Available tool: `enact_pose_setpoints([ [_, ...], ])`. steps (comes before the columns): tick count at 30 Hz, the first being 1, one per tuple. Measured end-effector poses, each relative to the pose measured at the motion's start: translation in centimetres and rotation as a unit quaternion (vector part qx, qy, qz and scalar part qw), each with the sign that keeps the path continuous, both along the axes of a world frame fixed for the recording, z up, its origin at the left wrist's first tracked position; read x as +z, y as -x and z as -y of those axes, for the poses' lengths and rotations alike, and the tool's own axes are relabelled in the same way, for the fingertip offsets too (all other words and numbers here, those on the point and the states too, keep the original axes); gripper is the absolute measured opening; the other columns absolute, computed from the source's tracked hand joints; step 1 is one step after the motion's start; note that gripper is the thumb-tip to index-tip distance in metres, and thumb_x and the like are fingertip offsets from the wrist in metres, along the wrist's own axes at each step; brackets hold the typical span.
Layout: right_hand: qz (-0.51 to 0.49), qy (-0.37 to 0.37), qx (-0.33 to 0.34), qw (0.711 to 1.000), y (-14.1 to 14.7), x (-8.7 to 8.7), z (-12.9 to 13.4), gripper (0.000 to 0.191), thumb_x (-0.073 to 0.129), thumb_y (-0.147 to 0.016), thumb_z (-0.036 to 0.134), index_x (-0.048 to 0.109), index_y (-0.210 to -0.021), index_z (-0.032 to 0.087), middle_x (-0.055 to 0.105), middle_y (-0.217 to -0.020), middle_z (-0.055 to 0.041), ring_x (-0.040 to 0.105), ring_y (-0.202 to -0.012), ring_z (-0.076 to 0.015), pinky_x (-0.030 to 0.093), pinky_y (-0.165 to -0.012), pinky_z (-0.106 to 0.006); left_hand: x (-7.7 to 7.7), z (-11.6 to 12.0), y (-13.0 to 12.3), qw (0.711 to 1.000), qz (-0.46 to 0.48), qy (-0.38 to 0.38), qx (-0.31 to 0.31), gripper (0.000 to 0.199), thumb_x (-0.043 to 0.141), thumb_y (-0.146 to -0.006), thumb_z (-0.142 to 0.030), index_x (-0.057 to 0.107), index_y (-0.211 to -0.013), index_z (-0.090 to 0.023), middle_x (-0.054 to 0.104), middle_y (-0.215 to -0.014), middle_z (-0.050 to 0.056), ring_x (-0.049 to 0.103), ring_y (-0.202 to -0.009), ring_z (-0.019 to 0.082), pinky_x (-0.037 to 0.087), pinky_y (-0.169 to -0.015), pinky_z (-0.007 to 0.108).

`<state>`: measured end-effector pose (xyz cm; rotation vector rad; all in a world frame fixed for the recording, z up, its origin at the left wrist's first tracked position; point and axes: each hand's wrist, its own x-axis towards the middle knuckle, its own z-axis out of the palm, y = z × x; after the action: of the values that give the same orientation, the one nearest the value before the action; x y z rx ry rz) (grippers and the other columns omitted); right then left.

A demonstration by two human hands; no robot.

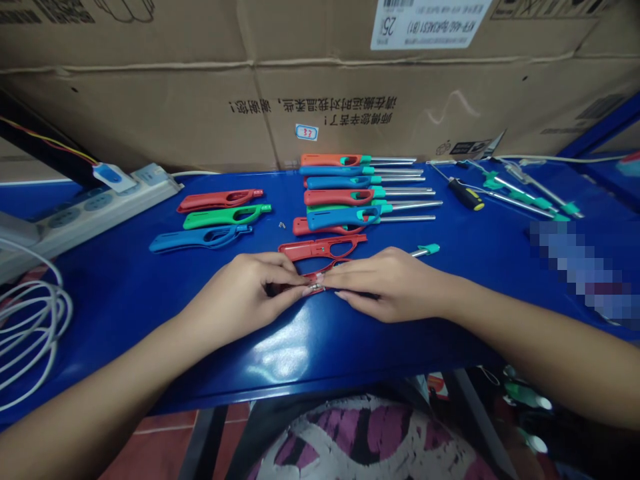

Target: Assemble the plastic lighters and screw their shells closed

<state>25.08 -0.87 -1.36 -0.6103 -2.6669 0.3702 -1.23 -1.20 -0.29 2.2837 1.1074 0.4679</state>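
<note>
A narrow red plastic handle half [313,276], with small silvery metal parts [316,287] at its middle, lies between the hands, just nearer than the flat red plastic shell [305,250]. The left hand's [250,283] fingers pinch its left part; the right hand's [395,283] fingers, held together, cover its right part. Nearer than the shell, glossy blue tabletop [350,350] stretches to the front edge. Three plastic handles, one red [200,202], one green [200,219], one blue [180,240], lie left of it.

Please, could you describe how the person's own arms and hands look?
The left hand and right hand are bare, with five-fingered human shape and no gloves. No rings, watch or bracelet can be seen, and no sleeves cover the visible forearms.
</note>
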Motion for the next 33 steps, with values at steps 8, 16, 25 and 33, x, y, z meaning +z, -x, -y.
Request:
enact_pose_setpoints([
  [8,0.007,-0.026,0.028,0.999,-0.1,0.3,0.0,0.031,0.049,-0.100,0.021,0.068,-0.123,0.017,0.075,-0.121,-0.0021,0.074,-0.101,-0.0149,0.051,-0.064,-0.026,-0.3,-0.1,-0.1,1.000,0.000,0.000,0.025,0.017,0.069,-0.091,-0.039,0.082,-0.095,-0.028,0.073,-0.090,0.001,0.066,-0.072,0.014,0.050,-0.062,0.025],
  [16,0.083,-0.060,0.002,0.995,0.1,0.8,0.8,0.039,0.047,-0.101,0.028,0.061,-0.134,0.013,0.079,-0.105,-0.0070,0.073,-0.072,-0.0151,0.039,-0.053,-0.029,0.0,0.1,-0.1,1.000,0.007,-0.005,0.021,0.020,0.067,-0.092,-0.039,0.082,-0.097,-0.027,0.075,-0.090,0.003,0.069,-0.076,0.017,0.053,-0.068,0.027],
  [25,0.076,0.030,0.004,0.997,-0.4,1.2,0.0,0.041,0.053,-0.099,0.029,0.060,-0.138,0.020,0.079,-0.100,-0.0031,0.071,-0.073,-0.0149,0.043,-0.061,-0.027,0.1,0.1,0.1,1.000,-0.026,-0.015,0.001,0.019,0.064,-0.095,-0.031,0.081,-0.105,-0.030,0.073,-0.093,0.003,0.068,-0.082,0.018,0.054,-0.075,0.028],
  [33,0.053,0.051,0.009,0.997,-0.6,1.0,-0.3,0.040,0.055,-0.098,0.027,0.063,-0.136,0.020,0.080,-0.099,-0.0037,0.071,-0.073,-0.0146,0.046,-0.062,-0.025,0.1,0.1,0.2,0.999,-0.025,-0.025,-0.010,0.019,0.063,-0.096,-0.030,0.080,-0.105,-0.027,0.073,-0.096,0.003,0.070,-0.086,0.018,0.054,-0.078,0.029],
])
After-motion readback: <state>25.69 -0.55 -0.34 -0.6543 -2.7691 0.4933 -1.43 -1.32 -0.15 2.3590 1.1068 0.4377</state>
